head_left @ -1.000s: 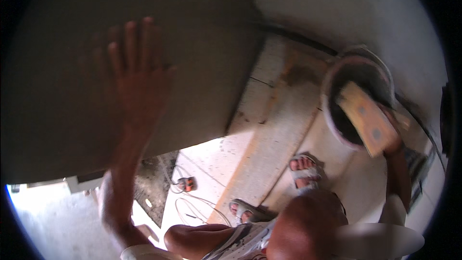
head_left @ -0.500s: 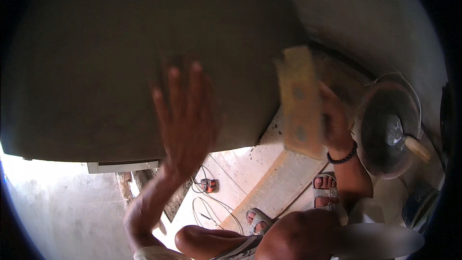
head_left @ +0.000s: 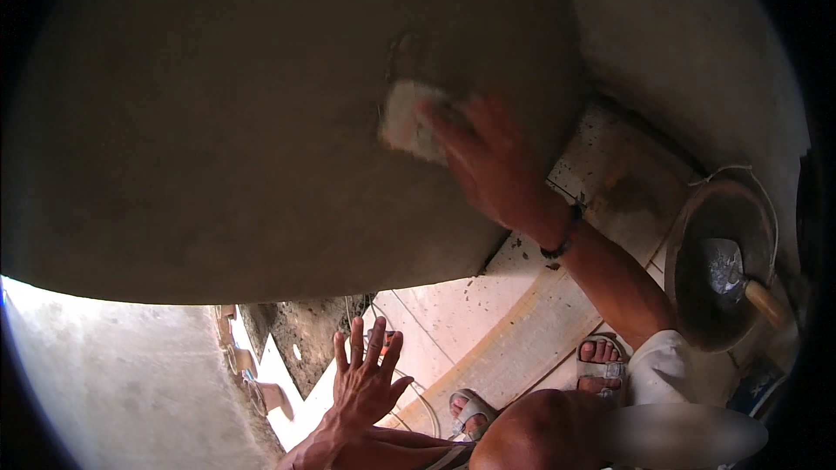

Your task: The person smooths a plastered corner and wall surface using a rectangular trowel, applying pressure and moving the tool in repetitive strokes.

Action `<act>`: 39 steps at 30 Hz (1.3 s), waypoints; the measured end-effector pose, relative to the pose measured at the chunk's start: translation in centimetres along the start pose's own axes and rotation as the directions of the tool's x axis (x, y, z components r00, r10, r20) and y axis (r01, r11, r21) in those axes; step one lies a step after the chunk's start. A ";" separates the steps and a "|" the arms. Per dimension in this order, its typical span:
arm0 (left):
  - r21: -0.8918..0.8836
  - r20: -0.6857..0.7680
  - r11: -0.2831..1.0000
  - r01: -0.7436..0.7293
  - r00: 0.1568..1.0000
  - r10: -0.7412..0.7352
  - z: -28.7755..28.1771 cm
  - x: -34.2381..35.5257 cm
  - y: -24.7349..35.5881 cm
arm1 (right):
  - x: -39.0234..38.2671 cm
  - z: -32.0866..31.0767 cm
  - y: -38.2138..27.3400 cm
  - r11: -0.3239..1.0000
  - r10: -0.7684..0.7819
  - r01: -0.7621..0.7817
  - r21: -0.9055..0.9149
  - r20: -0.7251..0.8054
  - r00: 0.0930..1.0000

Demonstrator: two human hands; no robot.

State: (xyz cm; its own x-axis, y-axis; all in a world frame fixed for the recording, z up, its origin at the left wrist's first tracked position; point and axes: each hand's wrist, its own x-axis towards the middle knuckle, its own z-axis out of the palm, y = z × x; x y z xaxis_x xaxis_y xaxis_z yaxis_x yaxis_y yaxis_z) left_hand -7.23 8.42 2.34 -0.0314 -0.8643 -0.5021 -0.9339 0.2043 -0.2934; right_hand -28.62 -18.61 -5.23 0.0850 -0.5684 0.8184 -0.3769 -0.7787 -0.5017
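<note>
"Fingers of the right hand (head_left: 492, 157) were bent over a float (head_left: 414, 117), it was noted. How firmly?"

"Closed on it, by the look; the tips were blurred and partly hidden, so the exact grip could not be made out."

"And where was the float held?"

"At the dark wall (head_left: 218, 165), toward its right side, with a pale face turned to view and one end covered by the hand. The wrist was ringed by a black band (head_left: 564, 235)."

"What of the left hand (head_left: 366, 393)?"

"Its fingers (head_left: 356, 346) were spread wide, the thumb held well out, with nothing grasped. It was raised below the wall's lower edge, and a small orange thing (head_left: 386, 342) was mostly hidden behind it. Part of a cable (head_left: 427, 405) was seen near it."

"What else was set about?"

"At the right, a bucket (head_left: 697, 322) was placed near the second wall (head_left: 697, 52); a trowel (head_left: 724, 268) was rested inside, its wooden handle (head_left: 766, 303) laid over the rim. Along the pale floor (head_left: 435, 305) a plank (head_left: 514, 331) was stretched."

"Was anything in the way?"

"Part of the plank was covered by the right forearm (head_left: 610, 283), and more of the floor was blocked by a knee (head_left: 540, 435)."
</note>
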 end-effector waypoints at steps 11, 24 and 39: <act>-0.084 0.051 0.995 -0.051 0.997 0.055 2.2 -0.5 -0.7 | 6.9 -6.7 4.3 0.965 0.186 -0.184 0.185 0.004 0.983; -0.091 0.061 0.995 -0.050 0.997 0.056 1.6 -1.5 -0.4 | 0.2 -3.3 1.2 0.923 0.136 -0.181 0.340 0.152 0.979; -0.116 0.038 0.989 -0.089 0.995 0.094 1.6 -2.6 -0.3 | 4.6 -5.2 4.5 0.955 0.147 -0.147 0.259 0.017 0.989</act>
State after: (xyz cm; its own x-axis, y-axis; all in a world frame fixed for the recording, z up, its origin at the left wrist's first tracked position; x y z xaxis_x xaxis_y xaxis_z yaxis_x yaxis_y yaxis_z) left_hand -6.31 11.31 2.46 -0.1052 -0.8229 -0.5583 -0.9625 0.2254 -0.1509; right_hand -34.70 -23.36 -2.28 0.0446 -0.6814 0.7306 -0.1330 -0.7288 -0.6716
